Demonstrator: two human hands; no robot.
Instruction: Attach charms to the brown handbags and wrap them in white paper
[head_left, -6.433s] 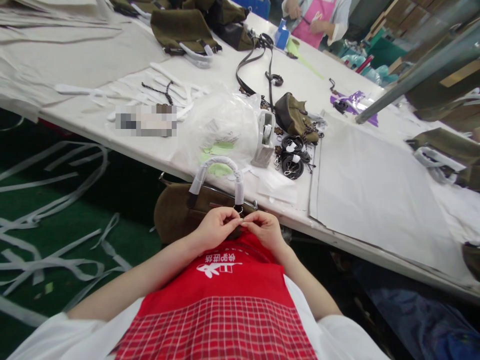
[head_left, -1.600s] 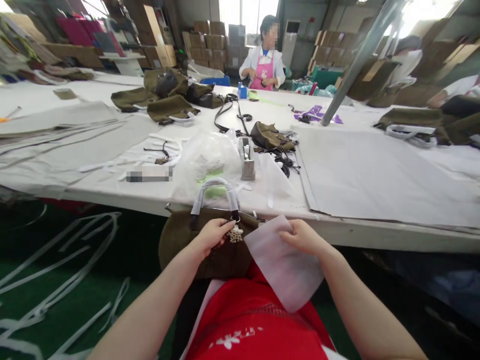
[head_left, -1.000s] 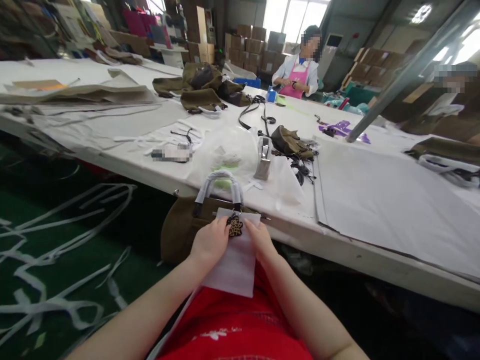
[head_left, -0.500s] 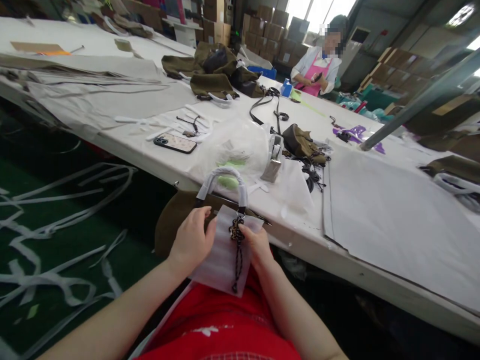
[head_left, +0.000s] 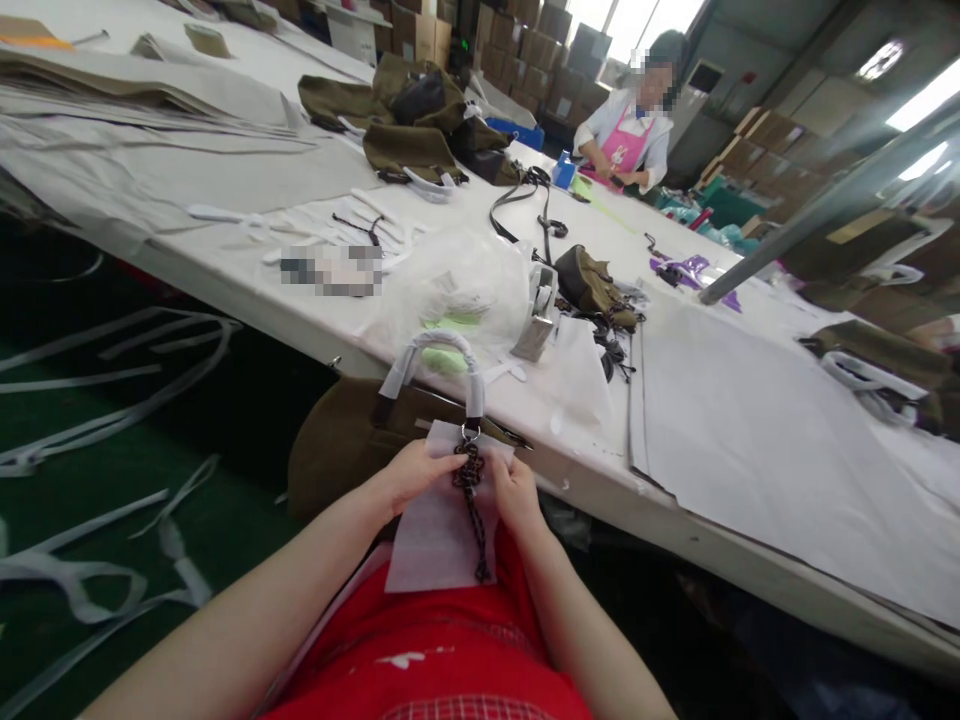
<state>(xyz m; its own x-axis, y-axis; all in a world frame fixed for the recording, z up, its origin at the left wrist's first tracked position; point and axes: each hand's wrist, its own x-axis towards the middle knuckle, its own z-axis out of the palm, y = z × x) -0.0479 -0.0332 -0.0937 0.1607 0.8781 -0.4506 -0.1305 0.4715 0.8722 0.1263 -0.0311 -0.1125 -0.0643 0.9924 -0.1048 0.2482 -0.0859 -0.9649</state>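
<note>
An olive-brown bag (head_left: 334,440) rests at the table's near edge, its handle (head_left: 435,345) wrapped in white and arched upward. From a metal ring at the handle's base hangs a dark patterned bag charm (head_left: 469,465) with a braided cord tail. Behind the charm lies a white translucent sheet (head_left: 431,550). My left hand (head_left: 416,475) is closed on the sheet's left side, its thumb against the charm. My right hand (head_left: 516,495) pinches the sheet at its upper right, beside the charm. The fingers behind the sheet are hidden.
Across the table (head_left: 750,420) lie a clear plastic bag (head_left: 480,270), a metal tape dispenser (head_left: 535,325), black straps (head_left: 506,210) and several olive bags (head_left: 409,150). A slanted metal pole (head_left: 780,235) stands right. A co-worker (head_left: 626,140) stands across the table. White strips (head_left: 97,575) litter the floor.
My left hand has moved right, from beside the sheet onto it and the charm. My right thumb has come off the charm to the sheet's edge. The view has shifted slightly.
</note>
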